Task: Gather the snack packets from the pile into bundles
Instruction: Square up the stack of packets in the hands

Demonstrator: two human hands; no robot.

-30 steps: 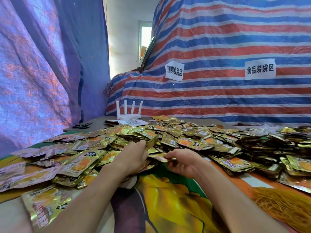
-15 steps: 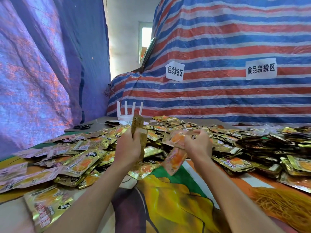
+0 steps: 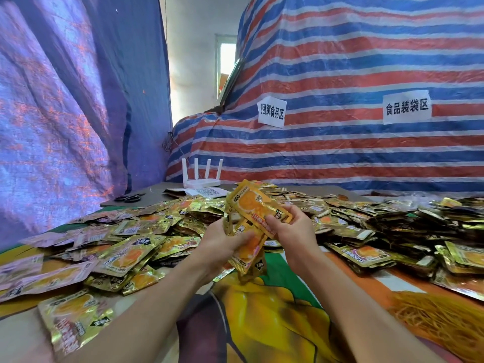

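Left hand [image 3: 222,243] and right hand [image 3: 294,230] both grip packets [image 3: 255,205], stacking them; next, probably square edges, add more.

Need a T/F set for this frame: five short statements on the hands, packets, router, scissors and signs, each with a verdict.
1. The left hand grips a bundle of packets. True.
2. The right hand is empty. False: it pinches an orange packet.
3. The router stands on top of the pile. False: it stands behind the pile, at the far side.
4. The scissors lie at the far left, away from both hands. True.
5. Two white signs hang on the striped tarp. True.
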